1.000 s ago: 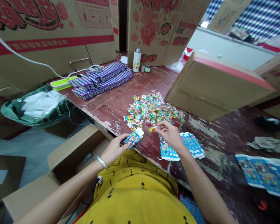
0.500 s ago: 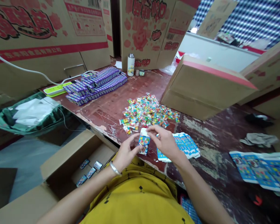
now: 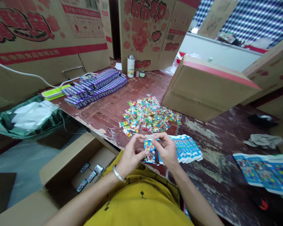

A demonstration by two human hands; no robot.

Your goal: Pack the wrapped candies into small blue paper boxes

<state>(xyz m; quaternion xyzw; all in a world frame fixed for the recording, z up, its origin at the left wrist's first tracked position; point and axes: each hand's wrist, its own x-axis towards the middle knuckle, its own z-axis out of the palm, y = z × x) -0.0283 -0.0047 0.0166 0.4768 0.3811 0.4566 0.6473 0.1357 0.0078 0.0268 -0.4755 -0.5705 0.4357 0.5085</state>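
Note:
A small blue printed candy box (image 3: 150, 151) is held upright between my two hands near the table's front edge. My left hand (image 3: 132, 154) grips its left side, thumb across the front face. On the right, my right hand (image 3: 166, 149) pinches the upper part, with its fingers at the white top flap (image 3: 150, 137). Just behind the hands lies a heap of clear sachets of colourful candies (image 3: 148, 114). Beside my right hand, flat blue cartons (image 3: 187, 148) are fanned out in an overlapping row. Whether the box has a sachet inside is hidden.
An open cardboard box (image 3: 68, 169) below left holds several small filled boxes. Purple boxes (image 3: 96, 84) stand in rows at back left, near a white bottle (image 3: 130, 66). A large carton (image 3: 207, 91) stands back right; more flat cartons (image 3: 264, 171) lie far right.
The candy box has moved slightly right and towards me. My right hand's fingers have come onto its top flap, which now looks folded over. My left hand has shifted right with the box.

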